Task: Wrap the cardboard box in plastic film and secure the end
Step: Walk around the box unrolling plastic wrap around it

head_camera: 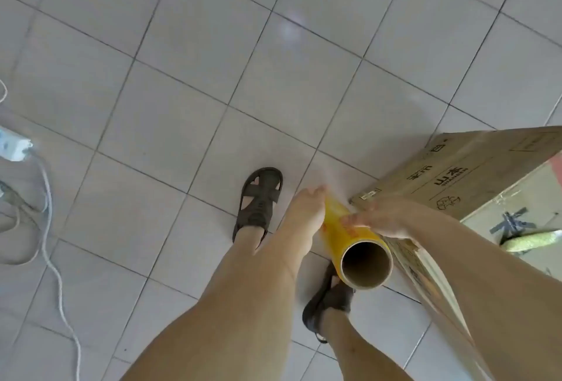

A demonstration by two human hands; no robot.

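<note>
Left hand (307, 210) and right hand (386, 219) both clasp the yellow film roll (349, 234), hollow cardboard core showing, beside the printed corrugated cardboard box (456, 174).

Tiled floor (188, 82) (box (456, 174), cables (48, 228))

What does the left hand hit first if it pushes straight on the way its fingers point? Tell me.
The left hand points up and away along the yellow film roll. Straight ahead lies only bare tiled floor. The cardboard box sits off to the right of that line, though depth is uncertain.
</note>
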